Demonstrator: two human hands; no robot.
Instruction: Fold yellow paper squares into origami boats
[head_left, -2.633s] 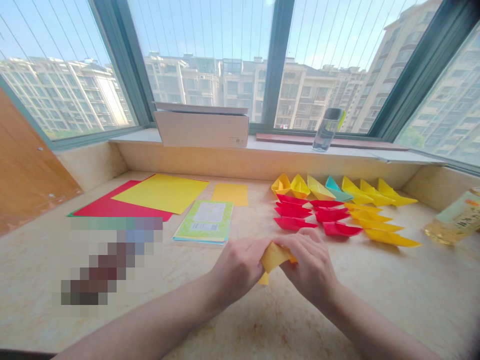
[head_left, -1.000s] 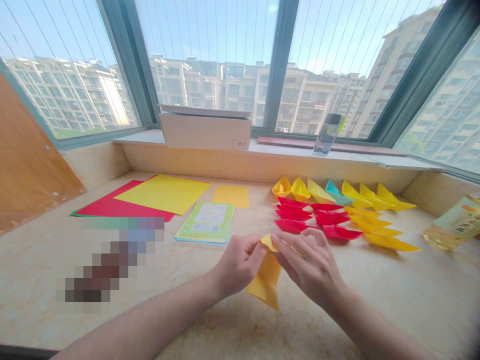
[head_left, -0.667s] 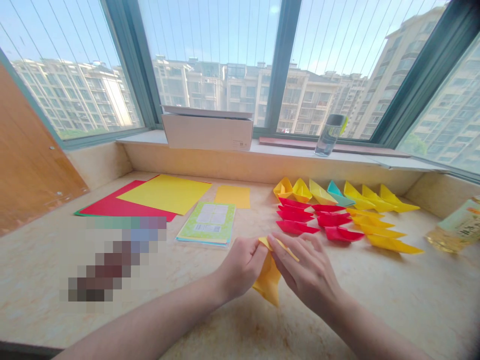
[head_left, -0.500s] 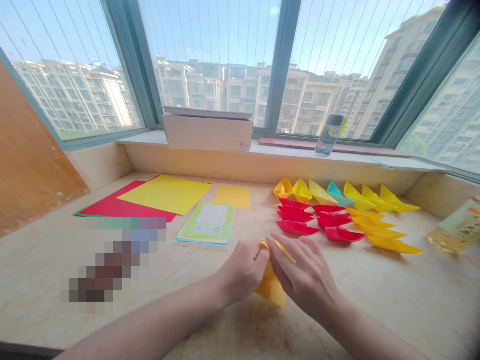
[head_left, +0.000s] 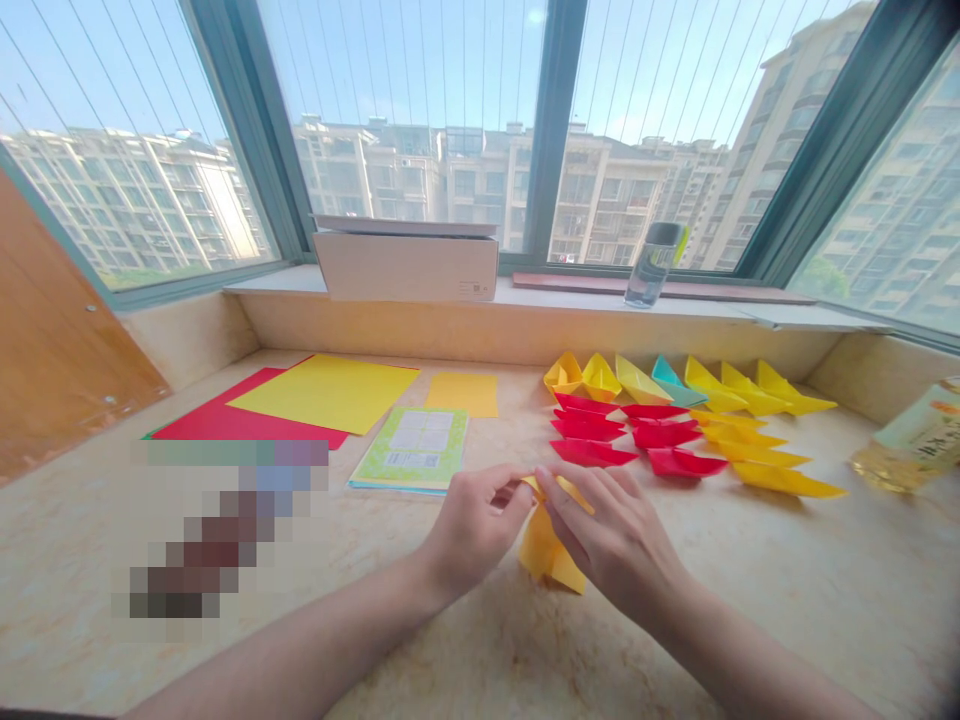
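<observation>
Left grip (head_left: 480,530): we pinch the top of the folded yellow paper (head_left: 541,550).
Right grip (head_left: 619,535): our fingers press its other edge, over the bench (head_left: 750,600).
Paper boats (head_left: 592,452): seventeen at right: six red, ten yellow, one teal.

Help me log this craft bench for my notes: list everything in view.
Back-row paper boats: seven, six yellow, one teal, at the back.
Red paper boats: about six, in front of that row.
Yellow paper boats: four, right of the red ones.
Paper sheets: at least three, red, yellow, orange-yellow, left of the boats.
Paper pack: one, green cover, before the sheets.
Cardboard box: one, pale brown, on the windowsill.
Water bottle: one, clear, on the windowsill.
Bottle of yellow liquid: one, right edge.
Blurred patch: one, left, contents hidden.
Left hand: one, pinching folded yellow paper.
Right hand: one, fingers on that paper.
</observation>
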